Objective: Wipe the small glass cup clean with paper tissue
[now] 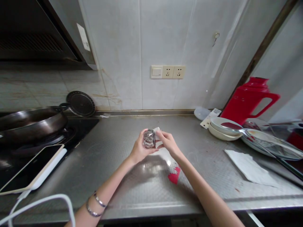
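My left hand (139, 150) is wrapped round a small clear faceted glass (149, 139), held on its side above the steel counter. The glass mouth faces right, toward my right hand (169, 142). Between the thumb and fingers of that hand is a piece of white tissue (156, 129), pressed at the rim of the glass. Part of the tissue is hidden by the fingers. Below the hands, a torn red scrap (174, 175) lies on the counter.
A wok (33, 124) sits on the stove at left, with a phone on a white power bank (35, 168) and a cable in front. At right are a red thermos (248, 101), stacked bowls (224, 134), plates (272, 145) and a white paper sheet (251, 167).
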Tool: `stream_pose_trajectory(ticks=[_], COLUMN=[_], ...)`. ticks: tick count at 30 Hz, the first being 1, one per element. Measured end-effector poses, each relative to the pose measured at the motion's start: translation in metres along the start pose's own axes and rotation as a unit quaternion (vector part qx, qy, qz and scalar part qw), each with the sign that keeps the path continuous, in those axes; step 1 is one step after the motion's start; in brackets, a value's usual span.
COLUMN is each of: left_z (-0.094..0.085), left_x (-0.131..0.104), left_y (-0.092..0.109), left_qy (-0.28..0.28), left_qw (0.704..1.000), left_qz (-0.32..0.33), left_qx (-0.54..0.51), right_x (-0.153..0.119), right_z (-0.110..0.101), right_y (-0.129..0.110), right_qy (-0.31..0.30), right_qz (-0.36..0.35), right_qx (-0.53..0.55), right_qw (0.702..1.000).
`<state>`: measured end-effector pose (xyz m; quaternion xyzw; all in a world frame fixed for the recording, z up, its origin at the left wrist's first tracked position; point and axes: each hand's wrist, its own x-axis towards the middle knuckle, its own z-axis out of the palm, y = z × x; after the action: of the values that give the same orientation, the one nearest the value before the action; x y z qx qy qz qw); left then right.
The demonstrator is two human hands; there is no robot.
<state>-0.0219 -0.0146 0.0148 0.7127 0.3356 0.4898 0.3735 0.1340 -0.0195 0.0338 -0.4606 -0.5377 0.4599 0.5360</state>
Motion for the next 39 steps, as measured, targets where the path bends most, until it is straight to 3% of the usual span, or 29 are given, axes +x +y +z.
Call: stream_pose_trajectory(ticks=[2, 5, 7, 12, 15, 18, 22, 25, 28, 31, 36, 39], left_z=[0.000, 0.002, 0.004, 0.009, 0.009, 0.008, 0.006, 0.005, 0.005, 0.006, 0.009, 0.009], left_x=[-0.001, -0.003, -0.004, -0.007, -0.007, -0.005, -0.001, 0.000, -0.001, -0.004, -0.006, -0.005], left_y=[0.002, 0.000, -0.003, -0.010, -0.008, -0.008, -0.016, -0.022, -0.022, -0.019, -0.015, -0.015], left_qy=[-0.003, -0.016, -0.032, -0.035, -0.039, -0.033, -0.004, 0.003, 0.004, -0.011, -0.026, -0.019], left_qw=[1.000, 0.999, 0.999, 0.997, 0.998, 0.999, 0.998, 0.997, 0.996, 0.993, 0.993, 0.995], left_qz=[-0.006, -0.025, -0.032, -0.025, -0.025, -0.010, -0.008, -0.018, -0.014, -0.007, -0.001, 0.011], left_qx=[0.002, 0.023, 0.028, 0.060, 0.051, 0.038, 0.066, 0.071, 0.091, 0.116, 0.117, 0.100], right_x=[0.001, 0.000, -0.003, -0.012, -0.016, -0.017, -0.017, -0.017, -0.017, -0.015, -0.012, -0.012], right_z=[-0.004, -0.006, -0.005, 0.000, 0.001, 0.001, 0.002, 0.003, 0.003, 0.003, 0.006, 0.008], right_y=[0.001, -0.001, -0.003, -0.007, -0.008, -0.008, -0.007, -0.007, -0.007, -0.007, -0.001, 0.003], right_qy=[0.049, 0.132, 0.150, 0.068, 0.058, 0.062, 0.020, 0.016, 0.098, 0.170, 0.094, 0.060], right_qz=[-0.060, -0.164, -0.202, -0.218, -0.234, -0.286, -0.367, -0.353, -0.278, -0.245, -0.268, -0.319], right_qx=[-0.084, -0.188, -0.209, -0.204, -0.206, -0.205, -0.186, -0.170, -0.162, -0.177, -0.218, -0.209], right_qw=[0.993, 0.959, 0.945, 0.952, 0.948, 0.934, 0.911, 0.920, 0.942, 0.938, 0.934, 0.922])
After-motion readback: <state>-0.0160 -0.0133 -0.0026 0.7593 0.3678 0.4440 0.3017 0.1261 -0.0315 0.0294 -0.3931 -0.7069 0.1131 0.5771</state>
